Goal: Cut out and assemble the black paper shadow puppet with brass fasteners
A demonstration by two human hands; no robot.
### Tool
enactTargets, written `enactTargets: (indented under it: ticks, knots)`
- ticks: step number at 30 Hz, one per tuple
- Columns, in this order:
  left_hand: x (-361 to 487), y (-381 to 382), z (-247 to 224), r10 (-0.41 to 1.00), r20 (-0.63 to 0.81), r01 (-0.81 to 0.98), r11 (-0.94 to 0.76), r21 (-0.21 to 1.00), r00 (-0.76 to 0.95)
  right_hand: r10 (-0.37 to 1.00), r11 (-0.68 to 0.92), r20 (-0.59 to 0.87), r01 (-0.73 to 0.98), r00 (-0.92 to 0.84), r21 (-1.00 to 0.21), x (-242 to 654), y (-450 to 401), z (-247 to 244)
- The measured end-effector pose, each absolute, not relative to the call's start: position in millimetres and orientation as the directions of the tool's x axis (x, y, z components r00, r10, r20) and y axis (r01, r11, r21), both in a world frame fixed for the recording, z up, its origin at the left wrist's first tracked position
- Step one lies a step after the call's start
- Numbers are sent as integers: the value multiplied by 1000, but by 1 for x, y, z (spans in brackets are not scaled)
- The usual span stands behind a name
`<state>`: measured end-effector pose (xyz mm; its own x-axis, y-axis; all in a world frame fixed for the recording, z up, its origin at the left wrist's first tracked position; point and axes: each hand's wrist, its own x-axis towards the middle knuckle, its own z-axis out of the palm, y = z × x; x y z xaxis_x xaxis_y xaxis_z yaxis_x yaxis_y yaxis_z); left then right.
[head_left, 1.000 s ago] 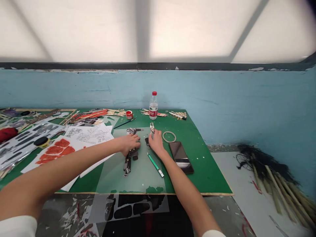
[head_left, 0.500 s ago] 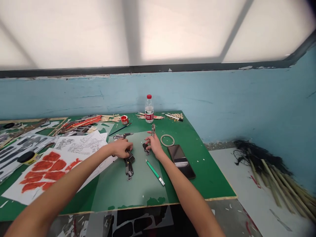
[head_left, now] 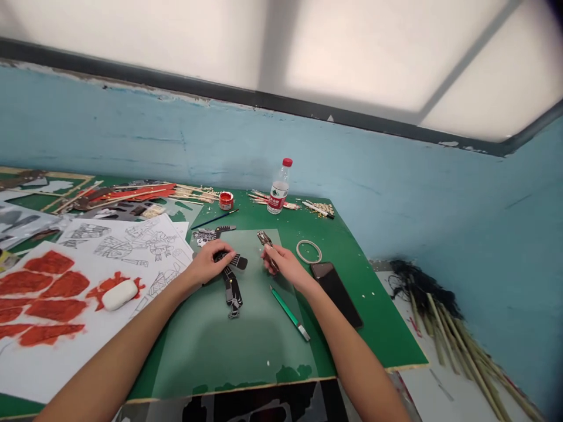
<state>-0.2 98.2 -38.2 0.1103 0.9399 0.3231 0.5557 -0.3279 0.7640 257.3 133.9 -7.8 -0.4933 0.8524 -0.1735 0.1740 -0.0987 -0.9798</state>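
A black jointed cut-out puppet (head_left: 233, 290) with pale line patterns and yellow dots at its joints lies on a translucent sheet (head_left: 197, 346). My left hand (head_left: 212, 261) is closed over its middle, the fingers curled on the black parts and hiding some of them. To the right, my right hand (head_left: 284, 264) grips a small silver metal hole punch (head_left: 265, 238), its head pointing up and away. The two hands are apart. Below my right hand lies a green utility knife (head_left: 290, 313), untouched.
Right of my hands are a ring-shaped band (head_left: 309, 252) and a phone (head_left: 336, 293). Behind stand a water bottle (head_left: 279, 190) and a red paint pot (head_left: 226, 200), near a brush (head_left: 215, 219). At left, a white eraser-like object (head_left: 119, 295) sits on painted paper (head_left: 35, 363).
The view has tilted and shifted left. My right hand has turned the hole punch to a leftward slant. The small black piece under that hand no longer shows there.
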Motion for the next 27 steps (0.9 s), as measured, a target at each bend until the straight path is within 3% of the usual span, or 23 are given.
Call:
enactTargets:
  ticks: [4,8,12,19,27]
  knots:
    - [3,97,-38,928,357,589,-347,730,104,860,-9,-246,468,-447,-884,266,137,-8]
    - [5,95,-34,909,392,627,-388,675,141,912,120,-190,680,-362,-723,267,135,-15]
    - [4,94,-33,892,417,648,-423,633,175,919,187,-148,733,-366,-654,263,132,-15]
    - [6,93,-39,869,450,706,-451,547,207,911,186,-195,784,-363,-592,259,128,-5]
    - [8,95,-42,886,430,670,-425,609,171,902,212,-214,815,-376,-539,256,123,0]
